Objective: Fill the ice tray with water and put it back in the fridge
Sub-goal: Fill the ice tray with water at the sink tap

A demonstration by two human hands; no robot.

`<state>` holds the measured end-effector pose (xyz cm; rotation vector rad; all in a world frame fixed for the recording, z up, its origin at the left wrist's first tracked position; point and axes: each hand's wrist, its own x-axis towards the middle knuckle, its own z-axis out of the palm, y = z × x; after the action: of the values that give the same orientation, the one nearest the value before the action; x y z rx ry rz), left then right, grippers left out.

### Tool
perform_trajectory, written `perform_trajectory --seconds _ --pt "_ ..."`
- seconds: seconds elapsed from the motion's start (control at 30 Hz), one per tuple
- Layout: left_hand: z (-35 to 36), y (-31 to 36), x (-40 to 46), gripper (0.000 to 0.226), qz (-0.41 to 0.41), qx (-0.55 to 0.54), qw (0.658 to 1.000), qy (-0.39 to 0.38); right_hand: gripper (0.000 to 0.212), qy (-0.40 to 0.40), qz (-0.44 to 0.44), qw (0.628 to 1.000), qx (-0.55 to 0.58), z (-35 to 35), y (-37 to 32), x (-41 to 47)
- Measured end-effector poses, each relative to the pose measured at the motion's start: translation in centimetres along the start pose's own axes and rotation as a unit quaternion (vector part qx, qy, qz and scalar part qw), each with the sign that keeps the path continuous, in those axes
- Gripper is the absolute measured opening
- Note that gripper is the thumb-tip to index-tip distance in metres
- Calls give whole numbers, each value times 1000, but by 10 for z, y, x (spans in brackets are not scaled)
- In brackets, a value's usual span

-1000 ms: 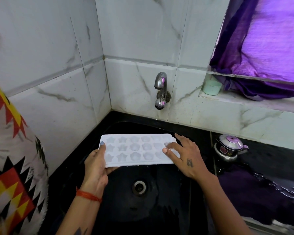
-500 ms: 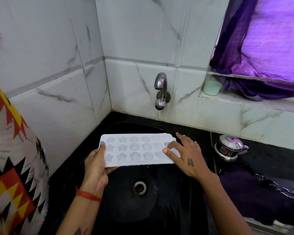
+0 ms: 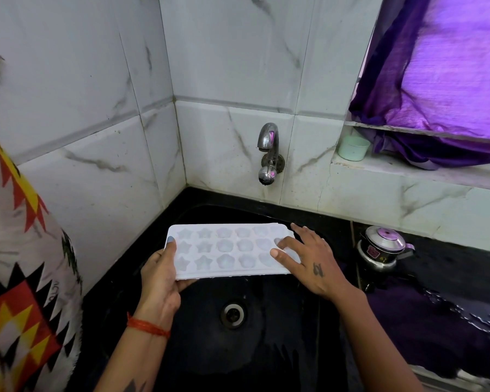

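A white ice tray (image 3: 227, 251) with star and flower shaped cells is held level over the black sink (image 3: 266, 349), below and in front of the chrome tap (image 3: 268, 154). My left hand (image 3: 160, 281) grips the tray's left end, thumb on top and fingers underneath. My right hand (image 3: 309, 263) lies on the tray's right end with its fingers spread and nearly straight on the top surface. No water runs from the tap. The fridge is out of view.
The sink drain (image 3: 232, 314) sits under the tray. A small steel kettle (image 3: 381, 247) stands on the black counter at right, beside a dark purple cloth (image 3: 425, 329). A pale green cup (image 3: 353, 148) sits on the window ledge under a purple curtain. Patterned fabric (image 3: 20, 292) hangs at left.
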<state>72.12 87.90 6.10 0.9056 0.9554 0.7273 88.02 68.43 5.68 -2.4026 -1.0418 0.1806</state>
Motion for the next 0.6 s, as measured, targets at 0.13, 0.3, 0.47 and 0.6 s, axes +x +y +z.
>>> perform_trajectory --seconds 0.13,0.3,0.47,0.6 --pt "-1 0 1 21 -3 0 1000 1 74 6 5 1000 -11 1 1 -1" --pt "-1 0 0 21 -3 3 1000 1 76 9 15 999 -36 0 1 -1" --pt "-1 0 0 22 -2 4 1000 1 75 7 20 999 -32 -1 0 -1" --pt "-1 -1 0 21 -3 3 1000 2 75 27 5 1000 -12 -8 -6 -1"
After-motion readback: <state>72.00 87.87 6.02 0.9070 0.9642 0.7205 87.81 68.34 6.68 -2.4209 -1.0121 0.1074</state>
